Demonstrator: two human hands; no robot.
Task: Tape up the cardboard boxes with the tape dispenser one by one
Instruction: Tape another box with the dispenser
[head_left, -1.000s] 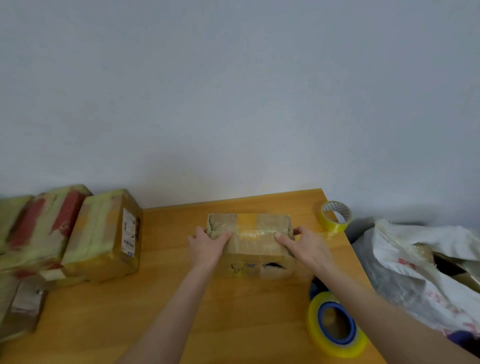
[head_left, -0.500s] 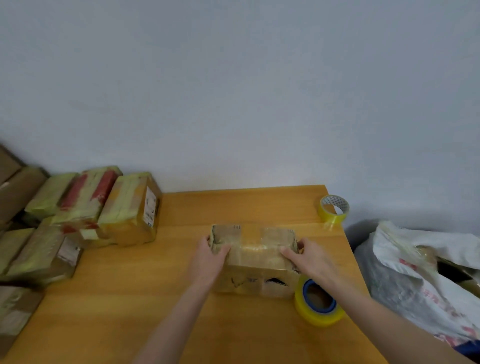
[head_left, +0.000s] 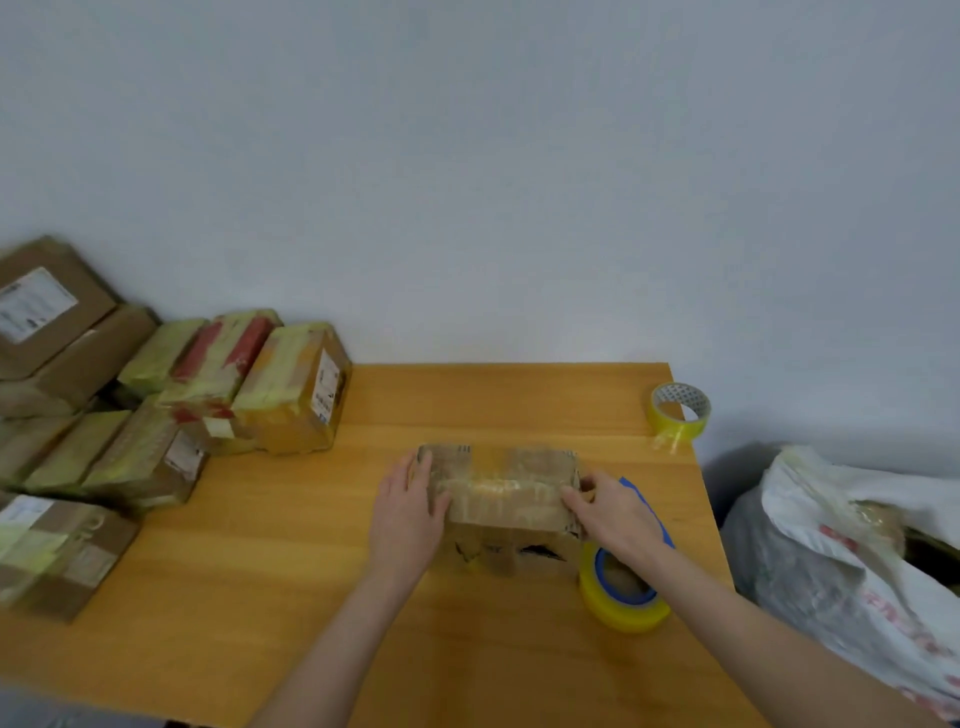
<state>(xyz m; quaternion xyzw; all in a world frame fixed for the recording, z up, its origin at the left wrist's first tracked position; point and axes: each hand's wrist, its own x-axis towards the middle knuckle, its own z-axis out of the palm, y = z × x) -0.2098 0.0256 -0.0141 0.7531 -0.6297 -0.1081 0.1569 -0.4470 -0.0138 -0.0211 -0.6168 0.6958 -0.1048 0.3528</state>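
Observation:
A small cardboard box (head_left: 506, 496), wrapped in yellowish tape, stands in the middle of the wooden table (head_left: 311, 597). My left hand (head_left: 408, 512) lies flat against the box's left side, fingers straight. My right hand (head_left: 615, 512) holds the box's right end, fingertips bent over its top edge. Just right of the box, under my right wrist, sits the tape dispenser (head_left: 623, 587), a yellow tape roll on a blue core with a blue blade piece behind my hand.
Several taped boxes (head_left: 291, 384) are stacked at the table's left and beyond its left edge. A smaller yellow tape roll (head_left: 679, 410) sits at the far right corner. A white plastic bag (head_left: 857, 561) lies off the table's right edge. A grey wall stands behind.
The view has swung left and down, bringing more stacked boxes into sight. The box has come a little nearer to me between my hands, and my right fingers have curled more over its end.

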